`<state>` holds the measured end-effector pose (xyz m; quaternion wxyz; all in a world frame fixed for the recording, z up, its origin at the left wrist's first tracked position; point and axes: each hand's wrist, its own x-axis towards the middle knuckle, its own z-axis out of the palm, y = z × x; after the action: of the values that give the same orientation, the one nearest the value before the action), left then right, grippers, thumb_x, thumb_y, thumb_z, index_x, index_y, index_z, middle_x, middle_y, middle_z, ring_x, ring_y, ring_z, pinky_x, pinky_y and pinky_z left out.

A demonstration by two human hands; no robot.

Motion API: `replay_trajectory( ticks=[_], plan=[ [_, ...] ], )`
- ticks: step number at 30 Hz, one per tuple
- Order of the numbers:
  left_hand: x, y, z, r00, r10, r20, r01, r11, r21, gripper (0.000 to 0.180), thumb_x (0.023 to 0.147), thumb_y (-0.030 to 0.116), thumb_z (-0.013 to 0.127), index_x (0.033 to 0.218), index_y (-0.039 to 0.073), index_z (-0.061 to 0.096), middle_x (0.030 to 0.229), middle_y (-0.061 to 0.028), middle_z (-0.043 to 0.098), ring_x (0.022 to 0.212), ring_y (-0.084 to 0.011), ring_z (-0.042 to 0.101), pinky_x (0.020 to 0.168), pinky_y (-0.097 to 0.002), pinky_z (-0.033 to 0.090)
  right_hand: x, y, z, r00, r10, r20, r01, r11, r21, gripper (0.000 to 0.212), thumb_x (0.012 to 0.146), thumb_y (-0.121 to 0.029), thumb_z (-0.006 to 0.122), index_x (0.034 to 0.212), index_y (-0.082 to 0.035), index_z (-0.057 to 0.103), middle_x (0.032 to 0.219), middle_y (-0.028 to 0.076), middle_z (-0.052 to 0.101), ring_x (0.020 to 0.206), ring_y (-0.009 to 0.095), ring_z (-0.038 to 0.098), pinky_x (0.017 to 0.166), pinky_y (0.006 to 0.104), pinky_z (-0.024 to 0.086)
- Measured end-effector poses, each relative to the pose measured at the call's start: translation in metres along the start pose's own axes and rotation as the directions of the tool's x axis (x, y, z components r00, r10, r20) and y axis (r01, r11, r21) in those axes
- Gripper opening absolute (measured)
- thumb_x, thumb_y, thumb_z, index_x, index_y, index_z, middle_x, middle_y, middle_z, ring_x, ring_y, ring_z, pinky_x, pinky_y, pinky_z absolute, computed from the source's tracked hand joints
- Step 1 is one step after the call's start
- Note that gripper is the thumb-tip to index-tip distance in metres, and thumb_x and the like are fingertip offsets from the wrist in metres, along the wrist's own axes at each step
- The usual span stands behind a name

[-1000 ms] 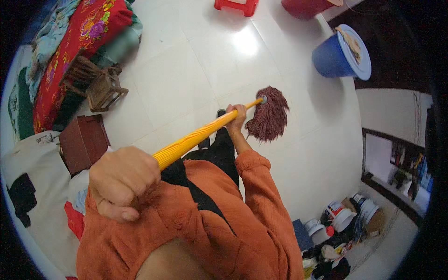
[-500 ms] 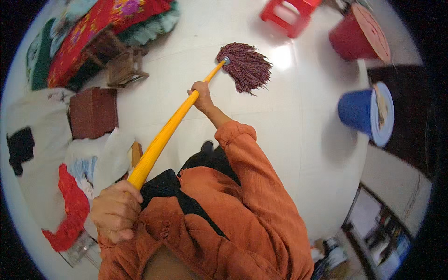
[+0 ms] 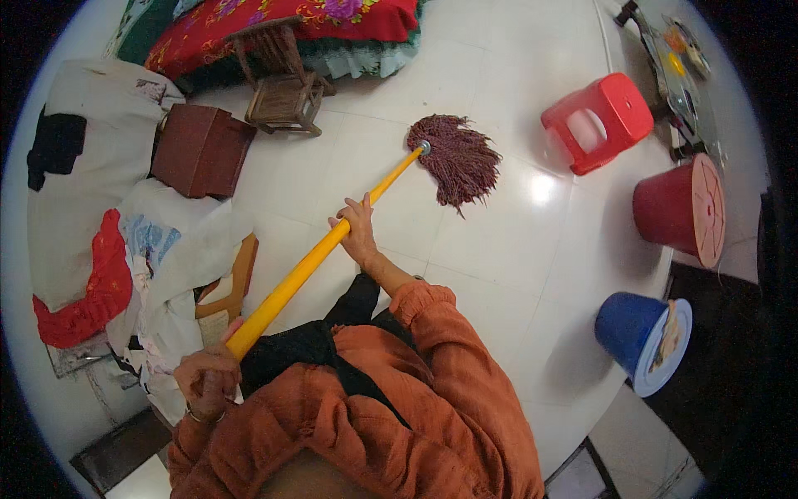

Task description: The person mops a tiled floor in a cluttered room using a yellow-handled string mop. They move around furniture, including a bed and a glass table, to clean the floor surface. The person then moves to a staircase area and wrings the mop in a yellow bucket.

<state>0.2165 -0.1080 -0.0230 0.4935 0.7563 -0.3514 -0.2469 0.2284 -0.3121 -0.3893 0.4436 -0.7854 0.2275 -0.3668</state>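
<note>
A mop with a thick yellow handle (image 3: pixel 291 287) slants across in front of me. Its purple-brown string head (image 3: pixel 461 166) lies spread on the pale tiled floor. My left hand (image 3: pixel 208 378) is closed round the upper end of the handle, low on the left by my body. Farther down the shaft, my right hand (image 3: pixel 357 231) grips it with the arm stretched forward. A small wooden chair (image 3: pixel 283 100) stands to the left of the mop head, and a red plastic stool (image 3: pixel 600 121) to its right.
On the right are a red bucket (image 3: pixel 672 208) with a pink lid and a blue bucket (image 3: pixel 625 334). A brown box-like cabinet (image 3: pixel 198 151), a red cloth (image 3: pixel 96 291) and white coverings (image 3: pixel 104 108) are at left. A bed with a red floral cover (image 3: pixel 349 21) is at the back.
My view has turned, so the stool and buckets appear lower. Relative to the stool and chair, the mop head has shifted away from the stool, toward the left. Both hands keep hold of the handle.
</note>
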Motion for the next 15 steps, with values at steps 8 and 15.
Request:
replay_trajectory(
  ticks=[8, 15],
  plan=[
    [0.079, -0.044, 0.047, 0.959, 0.105, 0.265, -0.125, 0.99, 0.061, 0.011, 0.082, 0.001, 0.048, 0.08, 0.003, 0.059, 0.061, -0.0046, 0.053, 0.053, -0.0162, 0.051, 0.1, -0.0549, 0.029, 0.073, 0.115, 0.007, 0.981, -0.149, 0.126, 0.159, 0.984, -0.078, 0.021, 0.07, -0.003, 0.065, 0.081, -0.006, 0.047, 0.088, 0.013, 0.051, 0.088, 0.033, 0.05, 0.103, 0.0541, 0.022],
    [0.194, -0.082, 0.079, 0.924, 0.302, 0.234, -0.299, 0.953, -0.051, 0.017, 0.083, 0.002, 0.049, 0.096, 0.004, 0.059, 0.059, -0.0022, 0.05, 0.049, -0.0141, 0.047, 0.103, -0.0478, 0.027, 0.181, 0.184, -0.012, 0.969, 0.057, 0.24, 0.013, 0.96, -0.278, 0.051, 0.06, -0.024, 0.078, 0.101, -0.006, 0.054, 0.115, 0.022, 0.046, 0.103, 0.039, 0.043, 0.082, 0.0466, 0.038]
  ],
)
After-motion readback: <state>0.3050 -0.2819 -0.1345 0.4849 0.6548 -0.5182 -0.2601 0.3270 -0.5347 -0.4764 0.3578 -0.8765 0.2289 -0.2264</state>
